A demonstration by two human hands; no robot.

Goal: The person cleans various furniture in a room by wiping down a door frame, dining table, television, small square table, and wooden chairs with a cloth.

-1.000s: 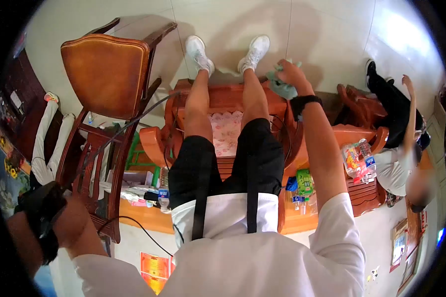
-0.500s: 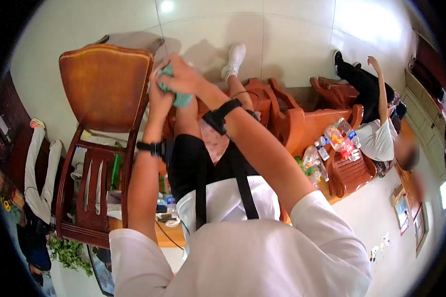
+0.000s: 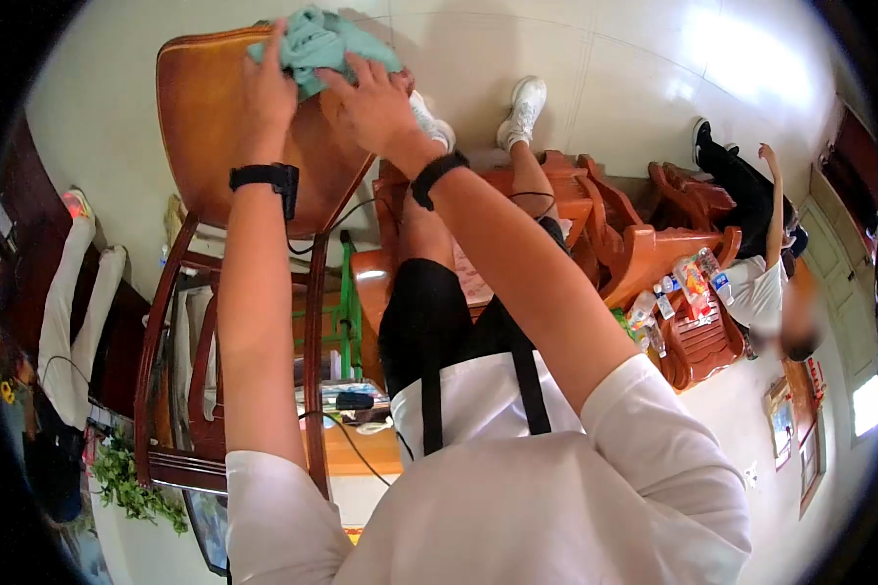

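A light green cloth (image 3: 334, 44) lies bunched at the far edge of a brown wooden chair seat (image 3: 205, 97). My left hand (image 3: 268, 97) is at the cloth's left side, fingers stretched out and overlapping it. At its near edge, my right hand (image 3: 373, 105) has its fingers spread, their tips against the fabric. Whether either palm presses on the seat is hard to see. Black bands circle both wrists. The chair's slatted back (image 3: 205, 370) stands nearer to me, left of my legs.
Reddish wooden armchairs (image 3: 644, 249) stand to the right, with several plastic bottles (image 3: 693, 288) on them. Another person (image 3: 756, 283) sits beyond. At the left are a person's legs in light trousers (image 3: 63, 312) and a green plant (image 3: 132, 483). A thin black cable (image 3: 346, 439) hangs near my waist.
The cloth went from being squeezed between both hands to lying spread on the chair seat, farther up the view. Both hands have moved outward, apart from each other, and their fingers have opened.
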